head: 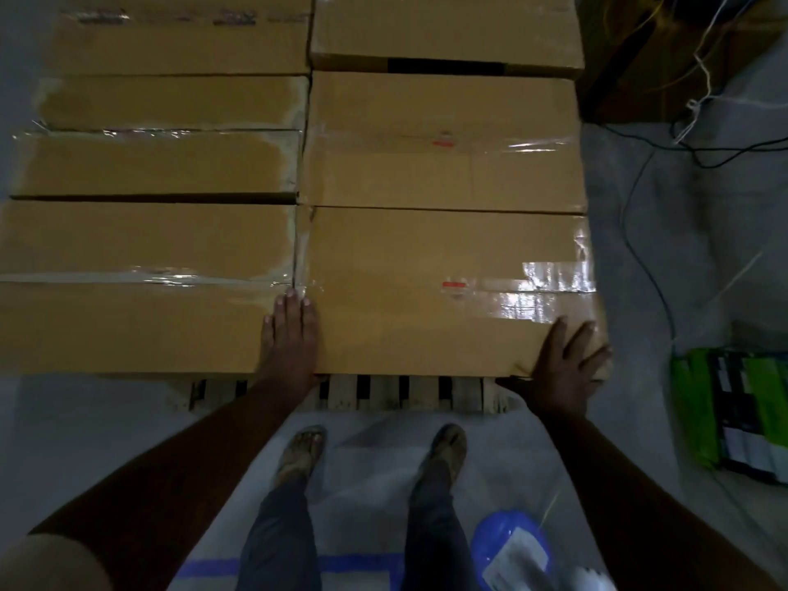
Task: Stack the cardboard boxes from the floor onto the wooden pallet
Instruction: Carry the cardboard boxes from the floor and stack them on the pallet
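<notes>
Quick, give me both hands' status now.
Left hand: open, fingers flat on the near right box.
Right hand: open, fingers spread on that box's near right corner.

The scene is dim and soft, grainy throughout. Glare flares off clear packing tape (554, 292) on the nearest right cardboard box (426, 292). Below that box the floor (371, 445) lies in shadow. Beyond it, box edges bow from wide-angle distortion.
</notes>
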